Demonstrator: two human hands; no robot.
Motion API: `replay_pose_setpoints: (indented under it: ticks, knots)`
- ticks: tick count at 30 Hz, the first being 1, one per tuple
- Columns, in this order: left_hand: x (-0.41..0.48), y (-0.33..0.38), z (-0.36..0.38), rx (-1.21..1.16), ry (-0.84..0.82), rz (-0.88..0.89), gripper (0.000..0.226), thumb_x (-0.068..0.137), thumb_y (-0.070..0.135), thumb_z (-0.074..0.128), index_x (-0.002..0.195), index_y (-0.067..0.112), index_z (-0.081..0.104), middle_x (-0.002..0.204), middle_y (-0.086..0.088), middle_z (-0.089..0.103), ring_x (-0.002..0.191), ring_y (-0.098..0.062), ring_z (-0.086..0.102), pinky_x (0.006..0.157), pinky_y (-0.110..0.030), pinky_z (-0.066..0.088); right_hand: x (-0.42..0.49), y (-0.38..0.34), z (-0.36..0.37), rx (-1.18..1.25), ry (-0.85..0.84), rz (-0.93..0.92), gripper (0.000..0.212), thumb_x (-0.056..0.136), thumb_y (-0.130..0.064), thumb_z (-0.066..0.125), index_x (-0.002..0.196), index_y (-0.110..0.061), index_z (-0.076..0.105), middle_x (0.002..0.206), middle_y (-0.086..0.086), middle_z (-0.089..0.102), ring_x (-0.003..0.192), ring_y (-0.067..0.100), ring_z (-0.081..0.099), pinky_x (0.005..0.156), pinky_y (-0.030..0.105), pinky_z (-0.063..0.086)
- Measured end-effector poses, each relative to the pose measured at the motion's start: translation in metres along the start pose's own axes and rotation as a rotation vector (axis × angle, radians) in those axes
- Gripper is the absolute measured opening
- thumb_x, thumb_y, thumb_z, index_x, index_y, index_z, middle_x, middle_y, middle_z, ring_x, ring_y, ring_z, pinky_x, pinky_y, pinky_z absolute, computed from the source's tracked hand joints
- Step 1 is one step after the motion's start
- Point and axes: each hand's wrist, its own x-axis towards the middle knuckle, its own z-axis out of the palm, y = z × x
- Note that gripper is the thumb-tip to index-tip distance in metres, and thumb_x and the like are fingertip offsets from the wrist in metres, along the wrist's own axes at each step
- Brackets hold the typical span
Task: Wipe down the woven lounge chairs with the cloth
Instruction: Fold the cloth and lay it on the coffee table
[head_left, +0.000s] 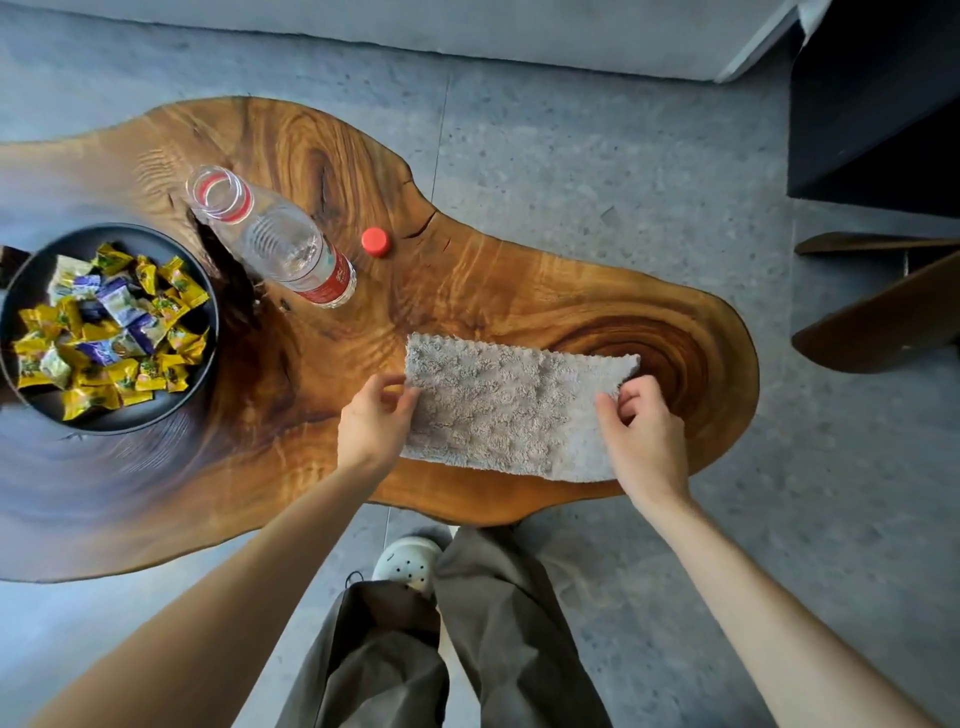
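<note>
Left hand (374, 415) and right hand (644, 441) each pinch a short end of the fluffy grey rectangular cloth (509, 410) lying on the live-edge wooden table (519, 291), probably to lift it. Uncapped clear plastic bottle (280, 244) behind, maybe for wetting it

Grey speckled floor (571, 182); live-edge wood table (493, 275) ctr; dark furniture (878, 104) top rt.

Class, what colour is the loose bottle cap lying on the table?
Red. The cap shows best in the head view, lying apart from the open bottle.
</note>
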Motion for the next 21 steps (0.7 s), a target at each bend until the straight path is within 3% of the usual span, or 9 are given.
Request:
replay_pose_setpoints:
  ticks: [4,7,11,15,18,21]
  knots:
    - [-0.001,-0.006,-0.005,-0.085,-0.084,0.0,0.024,0.092,0.029,0.063,0.114,0.022,0.067,0.093,-0.001,0.07,0.078,-0.016,0.065,0.077,-0.037,0.057,-0.019,-0.036,0.016,0.097,-0.114,-0.162,0.02,0.093,-0.03,0.059,0.084,-0.018,0.047,0.066,-0.004,0.058,0.059,0.012,0.059,0.057,0.034,0.044]
    - [0.001,-0.013,-0.007,-0.159,-0.132,-0.045,0.022,0.089,0.023,0.066,0.111,0.026,0.068,0.093,-0.001,0.073,0.079,-0.015,0.068,0.079,-0.039,0.058,-0.032,-0.059,0.047,0.154,-0.178,-0.262,0.018,0.093,-0.028,0.06,0.086,-0.018,0.047,0.064,-0.005,0.057,0.058,0.017,0.062,0.056,0.041,0.052]
    - [0.002,-0.019,-0.009,-0.232,-0.171,-0.078,0.023,0.089,0.018,0.067,0.111,0.025,0.069,0.09,0.002,0.074,0.082,-0.013,0.07,0.081,-0.038,0.058,-0.033,-0.082,0.091,0.22,-0.29,-0.251,0.015,0.093,-0.024,0.059,0.088,-0.018,0.047,0.069,-0.007,0.057,0.06,0.017,0.065,0.053,0.046,0.055]
    - [0.005,-0.022,-0.011,-0.299,-0.2,-0.118,0.023,0.093,0.018,0.061,0.115,0.02,0.069,0.093,0.002,0.073,0.082,-0.009,0.07,0.08,-0.033,0.059,-0.028,-0.085,0.116,0.091,-0.357,-0.223,0.007,0.094,-0.021,0.058,0.096,-0.015,0.058,0.081,-0.003,0.065,0.073,0.018,0.065,0.067,0.037,0.054]
    - [0.004,-0.021,-0.015,-0.267,-0.203,-0.103,0.024,0.094,0.02,0.06,0.117,0.021,0.066,0.102,0.001,0.071,0.087,-0.011,0.068,0.084,-0.033,0.057,-0.024,-0.078,0.115,0.058,-0.351,-0.215,0.015,0.095,-0.015,0.055,0.101,-0.017,0.069,0.087,-0.002,0.072,0.077,0.015,0.067,0.073,0.035,0.055]
    - [-0.006,-0.018,-0.015,-0.036,0.002,0.091,0.03,0.093,0.021,0.06,0.123,0.018,0.058,0.111,0.001,0.06,0.098,-0.013,0.057,0.087,-0.034,0.052,-0.028,-0.068,0.099,-0.013,-0.167,-0.404,0.023,0.093,-0.009,0.054,0.108,-0.017,0.069,0.099,-0.003,0.071,0.091,0.014,0.064,0.082,0.033,0.052]
